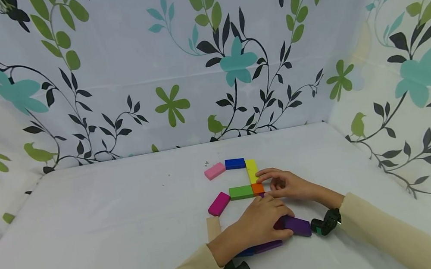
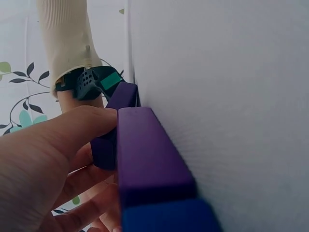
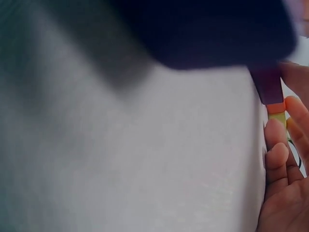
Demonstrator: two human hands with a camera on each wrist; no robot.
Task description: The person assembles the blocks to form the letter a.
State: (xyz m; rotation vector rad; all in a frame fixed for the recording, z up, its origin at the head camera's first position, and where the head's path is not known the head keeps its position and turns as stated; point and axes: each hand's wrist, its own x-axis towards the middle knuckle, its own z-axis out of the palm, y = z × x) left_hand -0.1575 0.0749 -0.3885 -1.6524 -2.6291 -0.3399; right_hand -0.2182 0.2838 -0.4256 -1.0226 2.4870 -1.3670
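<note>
My left hand (image 1: 260,221) reaches over the lower right of a curving row of coloured blocks. Its thumb and fingers grip a purple block (image 1: 299,226), which also shows beside the thumb in the left wrist view. A dark red block (image 1: 280,223) shows partly under this hand. My right hand (image 1: 292,185) lies beside the row, with its index fingertip at the yellow block (image 1: 251,170) and its thumb near the orange block (image 1: 257,189). Another purple block (image 3: 269,86) adjoins the orange one and is mostly covered in the head view.
Pink (image 1: 215,171), blue (image 1: 235,164), green (image 1: 240,192), magenta (image 1: 219,204) and beige (image 1: 213,227) blocks continue the row on the white table (image 1: 111,227). Another purple block (image 2: 152,154) lies end to end with a blue block (image 2: 169,217). Patterned cloth (image 1: 116,74) hangs behind.
</note>
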